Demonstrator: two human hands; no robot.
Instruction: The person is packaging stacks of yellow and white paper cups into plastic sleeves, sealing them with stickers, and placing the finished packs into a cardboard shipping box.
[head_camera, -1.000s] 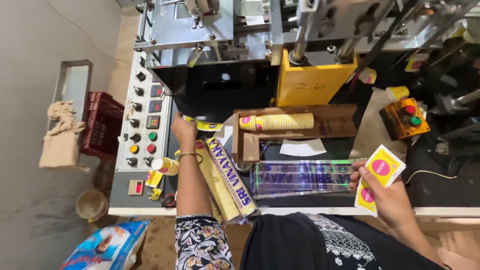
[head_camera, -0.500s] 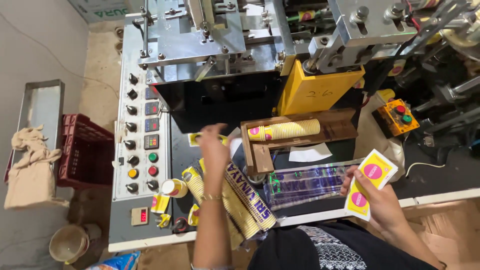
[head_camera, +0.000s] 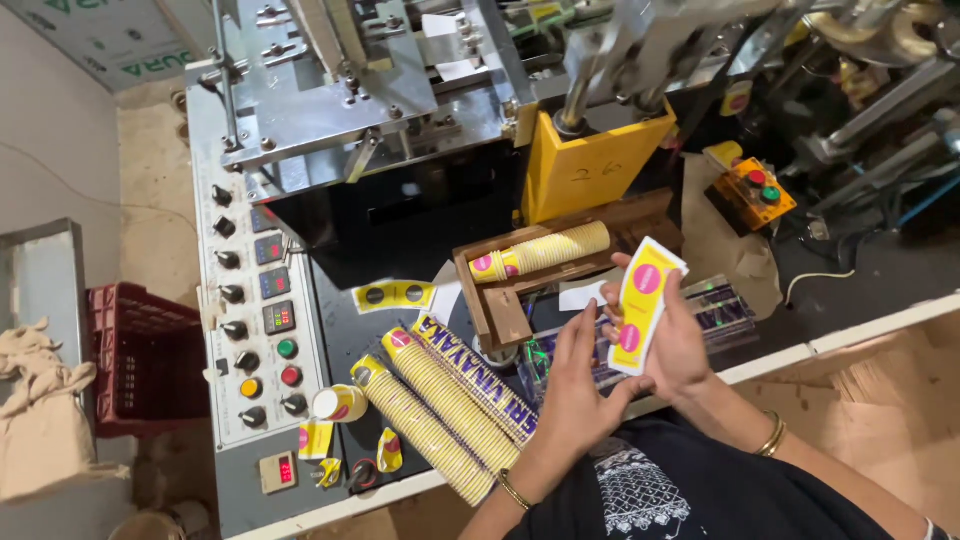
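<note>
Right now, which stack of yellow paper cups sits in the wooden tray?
The short stack lying on its side in the wooden tray below the yellow machine housing. The two long stacks lie on the black tabletop, left of the hands.

A wooden open tray is sitting on the machine's dark worktop, with a sleeve of stacked paper cups lying inside it. Left of the tray, two long stacks of nested paper cups are lying side by side, and a printed long carton is lying against their right side. Further left, the grey panel of knobs and buttons is running along the worktop's edge. Beyond it, a plastic slatted crate is standing on the floor. Right of the tray, both hands are meeting, the right hand gripping flat printed paper blanks and the left hand just beside them.
</note>
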